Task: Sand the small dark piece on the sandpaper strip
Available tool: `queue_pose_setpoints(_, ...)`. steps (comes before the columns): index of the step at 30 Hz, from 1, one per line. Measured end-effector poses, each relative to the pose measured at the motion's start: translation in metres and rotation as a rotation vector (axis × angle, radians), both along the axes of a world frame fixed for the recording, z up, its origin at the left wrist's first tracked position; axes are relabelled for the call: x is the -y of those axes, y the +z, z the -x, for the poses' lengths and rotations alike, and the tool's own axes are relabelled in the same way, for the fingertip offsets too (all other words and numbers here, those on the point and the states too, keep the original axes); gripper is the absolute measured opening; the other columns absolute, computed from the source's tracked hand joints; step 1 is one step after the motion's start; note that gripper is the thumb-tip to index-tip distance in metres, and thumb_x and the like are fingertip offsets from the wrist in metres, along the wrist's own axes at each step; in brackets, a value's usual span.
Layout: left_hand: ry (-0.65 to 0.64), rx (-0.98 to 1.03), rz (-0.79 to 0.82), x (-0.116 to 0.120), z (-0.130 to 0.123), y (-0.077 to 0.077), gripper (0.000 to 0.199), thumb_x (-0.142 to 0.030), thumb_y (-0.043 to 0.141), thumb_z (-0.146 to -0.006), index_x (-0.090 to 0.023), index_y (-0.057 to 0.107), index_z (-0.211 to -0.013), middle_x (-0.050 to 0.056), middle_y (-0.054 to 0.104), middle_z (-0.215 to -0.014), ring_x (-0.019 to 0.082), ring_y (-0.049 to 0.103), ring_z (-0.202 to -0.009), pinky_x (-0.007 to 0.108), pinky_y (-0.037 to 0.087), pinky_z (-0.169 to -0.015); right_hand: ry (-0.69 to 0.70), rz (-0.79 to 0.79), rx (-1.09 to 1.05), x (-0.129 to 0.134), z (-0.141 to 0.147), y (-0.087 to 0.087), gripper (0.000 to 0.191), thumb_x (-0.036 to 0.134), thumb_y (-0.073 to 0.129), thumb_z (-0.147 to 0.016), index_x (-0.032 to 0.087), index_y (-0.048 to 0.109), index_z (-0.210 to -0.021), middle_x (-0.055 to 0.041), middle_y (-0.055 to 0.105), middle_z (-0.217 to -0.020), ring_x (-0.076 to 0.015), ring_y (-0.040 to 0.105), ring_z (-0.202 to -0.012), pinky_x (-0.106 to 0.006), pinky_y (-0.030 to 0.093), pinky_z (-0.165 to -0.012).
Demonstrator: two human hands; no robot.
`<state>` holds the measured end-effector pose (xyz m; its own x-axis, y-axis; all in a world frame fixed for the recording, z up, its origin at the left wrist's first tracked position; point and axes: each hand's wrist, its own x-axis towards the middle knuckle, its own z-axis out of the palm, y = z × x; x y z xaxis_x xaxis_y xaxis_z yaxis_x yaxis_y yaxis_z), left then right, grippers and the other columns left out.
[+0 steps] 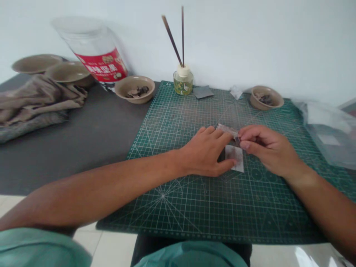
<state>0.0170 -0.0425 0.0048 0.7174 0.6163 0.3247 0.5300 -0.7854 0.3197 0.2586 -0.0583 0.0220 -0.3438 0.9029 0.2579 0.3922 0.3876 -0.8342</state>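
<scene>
Right grip [268,146] pinches small dark piece [237,140] at its 9 o'clock; left grip [207,152] spread, thumb on clear packet [236,154] at 3 o'clock.

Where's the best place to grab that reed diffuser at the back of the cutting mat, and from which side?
Probably around the reed diffuser's squat clear body, coming from the front: it stands upright, with the wall behind it. Avoid the two thin reeds; they rise from the pale neck and would likely give a loose hold.
</scene>
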Motion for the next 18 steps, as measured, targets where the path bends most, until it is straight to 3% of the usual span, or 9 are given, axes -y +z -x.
queue_pose_setpoints(4,0.042,0.207,0.038,-0.004,-0.006,-0.002,0.054,-0.065,0.066,-0.104,-0.017,0.064,-0.127,0.010,0.075,-0.115,0.028,0.069,-0.105,0.045,0.053,-0.096,-0.004,0.170,-0.309,-0.005,0.011,-0.009,0.033,0.056,0.087,-0.092,0.027,0.073,-0.089,-0.0028,0.074,-0.095,-0.0210,0.068,-0.086,-0.033,0.057,-0.072)
queue_pose_setpoints(7,0.094,0.263,0.030,-0.005,-0.007,-0.003,0.049,-0.060,0.073,-0.103,-0.018,0.065,-0.126,0.007,0.076,-0.112,0.025,0.071,-0.100,0.041,0.054,-0.093,0.045,0.249,-0.438,-0.004,0.018,-0.016,0.029,0.052,0.089,-0.092,0.028,0.073,-0.091,-0.0001,0.071,-0.094,-0.0178,0.065,-0.082,-0.031,0.056,-0.072)
queue_pose_setpoints(15,0.048,0.298,-0.126,-0.005,-0.002,-0.007,0.034,-0.053,0.069,-0.108,-0.021,0.070,-0.120,0.003,0.078,-0.105,0.022,0.073,-0.099,0.037,0.049,-0.088,0.087,0.338,-0.437,0.000,0.014,-0.022,0.033,0.053,0.086,-0.095,0.025,0.069,-0.093,-0.0014,0.074,-0.102,-0.0160,0.063,-0.076,-0.031,0.056,-0.070)
queue_pose_setpoints(18,0.043,0.286,-0.202,-0.005,0.000,-0.008,0.034,-0.053,0.064,-0.111,-0.022,0.071,-0.123,0.005,0.079,-0.110,0.021,0.072,-0.103,0.037,0.047,-0.089,0.095,0.356,-0.426,0.003,0.013,-0.022,0.037,0.058,0.084,-0.095,0.024,0.071,-0.101,-0.0007,0.073,-0.094,-0.0163,0.066,-0.073,-0.031,0.057,-0.069)
